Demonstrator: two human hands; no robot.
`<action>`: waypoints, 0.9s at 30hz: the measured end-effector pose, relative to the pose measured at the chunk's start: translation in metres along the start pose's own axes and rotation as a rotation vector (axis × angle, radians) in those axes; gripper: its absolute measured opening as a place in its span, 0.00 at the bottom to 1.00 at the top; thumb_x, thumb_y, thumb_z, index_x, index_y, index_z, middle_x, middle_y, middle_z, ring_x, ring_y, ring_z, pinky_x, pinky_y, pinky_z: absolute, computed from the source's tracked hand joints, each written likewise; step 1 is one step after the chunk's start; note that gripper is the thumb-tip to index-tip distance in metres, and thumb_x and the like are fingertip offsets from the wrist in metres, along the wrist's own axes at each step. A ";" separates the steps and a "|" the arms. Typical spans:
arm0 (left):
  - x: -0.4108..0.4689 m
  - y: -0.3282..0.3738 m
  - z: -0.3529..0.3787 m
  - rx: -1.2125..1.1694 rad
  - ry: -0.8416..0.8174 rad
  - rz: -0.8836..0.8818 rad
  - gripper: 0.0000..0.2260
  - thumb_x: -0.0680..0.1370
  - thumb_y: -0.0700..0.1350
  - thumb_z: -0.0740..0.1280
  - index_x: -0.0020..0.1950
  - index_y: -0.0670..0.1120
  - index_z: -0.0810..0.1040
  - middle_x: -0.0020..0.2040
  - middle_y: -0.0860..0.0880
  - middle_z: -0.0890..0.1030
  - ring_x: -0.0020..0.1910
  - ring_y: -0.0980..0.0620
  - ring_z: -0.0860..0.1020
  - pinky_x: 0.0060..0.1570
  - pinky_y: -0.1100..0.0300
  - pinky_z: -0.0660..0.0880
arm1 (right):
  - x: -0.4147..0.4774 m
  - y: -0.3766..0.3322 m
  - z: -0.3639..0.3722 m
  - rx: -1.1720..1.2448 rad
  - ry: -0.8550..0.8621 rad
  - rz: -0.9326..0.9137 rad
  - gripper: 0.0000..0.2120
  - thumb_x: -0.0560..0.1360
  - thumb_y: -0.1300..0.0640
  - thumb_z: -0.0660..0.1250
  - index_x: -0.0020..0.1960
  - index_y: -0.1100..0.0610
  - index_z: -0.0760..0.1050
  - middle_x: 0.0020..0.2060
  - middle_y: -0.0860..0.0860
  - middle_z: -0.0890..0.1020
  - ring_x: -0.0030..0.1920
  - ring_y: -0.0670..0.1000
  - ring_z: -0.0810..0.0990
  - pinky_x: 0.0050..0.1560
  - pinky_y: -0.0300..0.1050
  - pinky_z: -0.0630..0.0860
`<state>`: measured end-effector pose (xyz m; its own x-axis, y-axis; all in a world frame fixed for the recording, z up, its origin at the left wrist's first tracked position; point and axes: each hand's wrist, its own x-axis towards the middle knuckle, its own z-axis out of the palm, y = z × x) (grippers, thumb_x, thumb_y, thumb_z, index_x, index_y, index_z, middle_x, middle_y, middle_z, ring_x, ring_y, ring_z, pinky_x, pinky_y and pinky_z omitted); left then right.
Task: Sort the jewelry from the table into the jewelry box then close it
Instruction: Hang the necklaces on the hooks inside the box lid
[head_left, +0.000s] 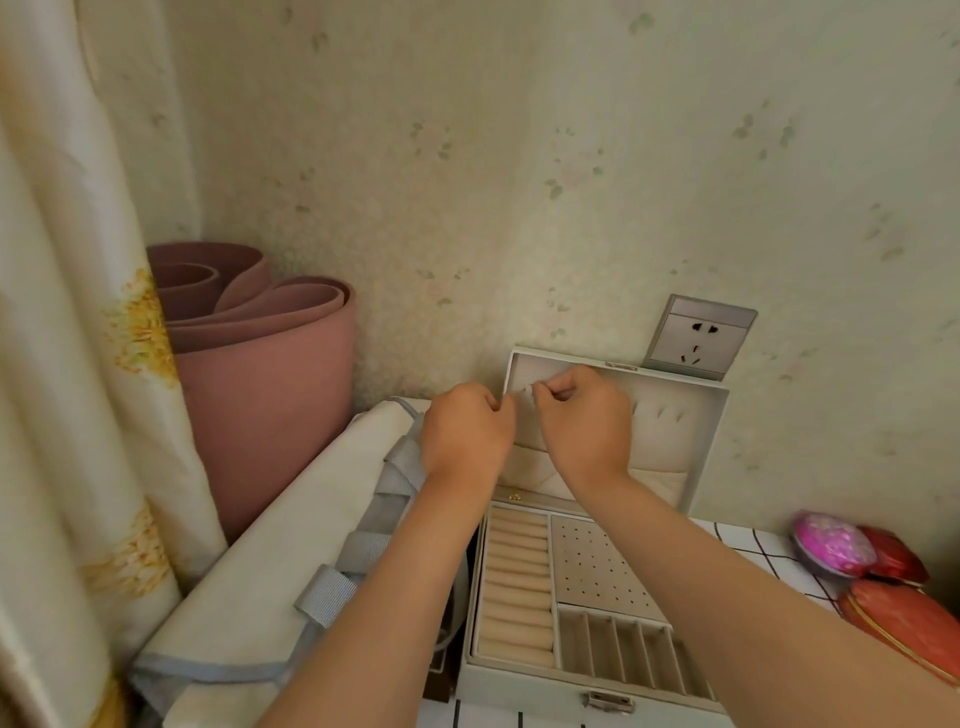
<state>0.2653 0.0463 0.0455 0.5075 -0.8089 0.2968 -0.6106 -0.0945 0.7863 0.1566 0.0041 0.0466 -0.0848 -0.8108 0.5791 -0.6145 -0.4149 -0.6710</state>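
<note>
Centre frame: left hand (467, 431) and right hand (584, 421), fingers curled, pinch a small pale piece (524, 393), unidentifiable, against the raised lid (675, 387) of the open jewelry box (519, 686). Likely step: fastening it there; next calls for gentle release.

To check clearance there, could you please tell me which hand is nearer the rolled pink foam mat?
Left. The left hand sits right of the rolled pink foam mat; the right hand lies beyond it, farther right.
</note>
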 end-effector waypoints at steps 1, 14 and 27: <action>-0.001 -0.002 0.000 0.001 -0.003 0.000 0.17 0.77 0.52 0.65 0.31 0.44 0.74 0.27 0.50 0.73 0.28 0.52 0.69 0.28 0.60 0.66 | -0.003 0.002 -0.001 -0.011 -0.006 0.000 0.06 0.74 0.55 0.73 0.40 0.55 0.80 0.34 0.44 0.82 0.38 0.46 0.81 0.42 0.45 0.78; -0.013 -0.012 -0.018 -0.145 -0.323 0.029 0.11 0.77 0.47 0.65 0.41 0.41 0.81 0.36 0.42 0.83 0.36 0.49 0.81 0.41 0.51 0.80 | -0.032 -0.010 -0.016 0.451 -0.490 0.507 0.15 0.81 0.54 0.61 0.46 0.60 0.84 0.35 0.53 0.85 0.29 0.48 0.77 0.28 0.40 0.70; -0.032 -0.015 -0.027 -0.083 -0.553 0.199 0.08 0.80 0.45 0.65 0.53 0.49 0.84 0.37 0.57 0.81 0.38 0.60 0.78 0.40 0.66 0.74 | -0.032 -0.013 -0.039 0.342 -0.541 0.371 0.13 0.79 0.59 0.66 0.47 0.69 0.81 0.37 0.55 0.79 0.38 0.49 0.76 0.41 0.41 0.72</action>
<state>0.2743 0.0894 0.0385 -0.0183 -0.9908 0.1341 -0.6005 0.1182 0.7909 0.1366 0.0518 0.0545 0.2134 -0.9763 0.0366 -0.3347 -0.1082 -0.9361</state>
